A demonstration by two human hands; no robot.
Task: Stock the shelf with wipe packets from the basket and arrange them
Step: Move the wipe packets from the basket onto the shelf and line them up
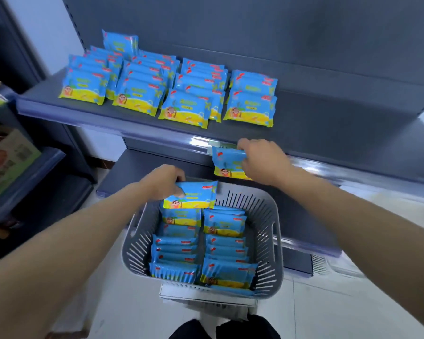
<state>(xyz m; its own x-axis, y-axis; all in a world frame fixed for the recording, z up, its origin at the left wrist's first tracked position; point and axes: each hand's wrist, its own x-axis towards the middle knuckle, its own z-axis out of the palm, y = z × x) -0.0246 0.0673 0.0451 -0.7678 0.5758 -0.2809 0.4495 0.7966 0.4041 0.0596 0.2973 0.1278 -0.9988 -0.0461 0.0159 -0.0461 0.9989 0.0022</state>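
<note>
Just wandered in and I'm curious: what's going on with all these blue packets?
A person is stocking a shelf. The left hand grips one wipe packet just above the grey basket, which holds more. The right hand holds a second packet by the shelf's front edge. Several rows of packets already lie on the shelf.

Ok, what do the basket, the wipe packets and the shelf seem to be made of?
Basket: grey moulded plastic, matt, going by its slotted walls and rolled rim. Wipe packets: thin printed plastic film, glossy, with crimped ends and light glints. Shelf: probably painted metal, dark grey and matt; the strip along its front edge looks like clear shiny plastic.
</note>
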